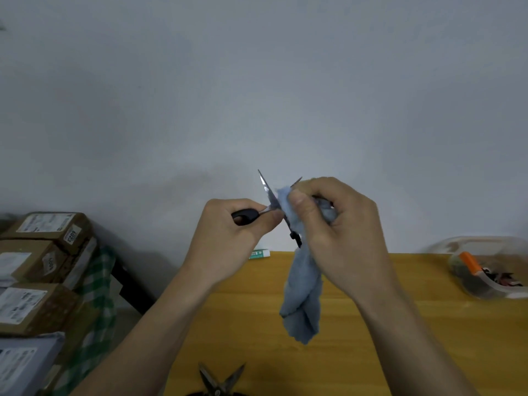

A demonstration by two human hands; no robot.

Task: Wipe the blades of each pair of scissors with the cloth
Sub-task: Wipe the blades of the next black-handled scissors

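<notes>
Head view: above a wooden table (371,324), a person's left hand (228,238) grips the black handle of open scissors (268,195), while the right hand (337,224) pinches a blue cloth (303,295) around one blade. A second pair of scissors (221,381) lies open at the near table edge.

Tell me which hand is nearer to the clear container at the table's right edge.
Right. The right hand, gripping the blue cloth around a blade, is up left of the clear container. The left hand, holding the scissors' black handle, is farther left.
</notes>
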